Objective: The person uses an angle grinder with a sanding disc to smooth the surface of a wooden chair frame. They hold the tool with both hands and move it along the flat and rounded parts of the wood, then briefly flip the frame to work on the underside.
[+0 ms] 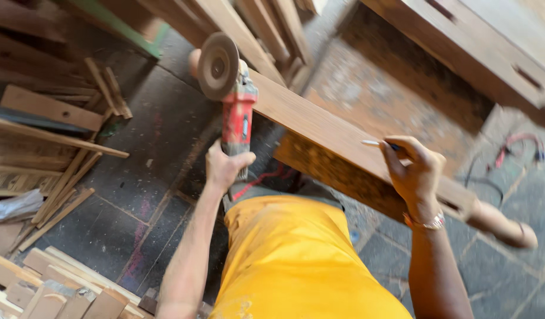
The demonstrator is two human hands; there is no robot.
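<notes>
L hand: my left hand (224,166) is wrapped tight round the body of the red angle grinder w/ a brown round sanding disc (237,97), fingers closed on the grip so the tool stays steady off the wood.
Grinder: held tilted, disc (217,65) up & facing away from me, just past the near edge of the plank, not on it as far as I can tell.
R hand: my right hand (415,172) pinches a thin pale pencil (376,143), tip at the top face of the long brown wooden plank (320,127), heel resting on the edge for control.
Plank: runs diagonally in front of me, across my lap in yellow cloth (296,260).
Around: red cord (260,180) under the plank; offcut wood strips (65,189) on the dark stone floor (142,177) at left.
</notes>
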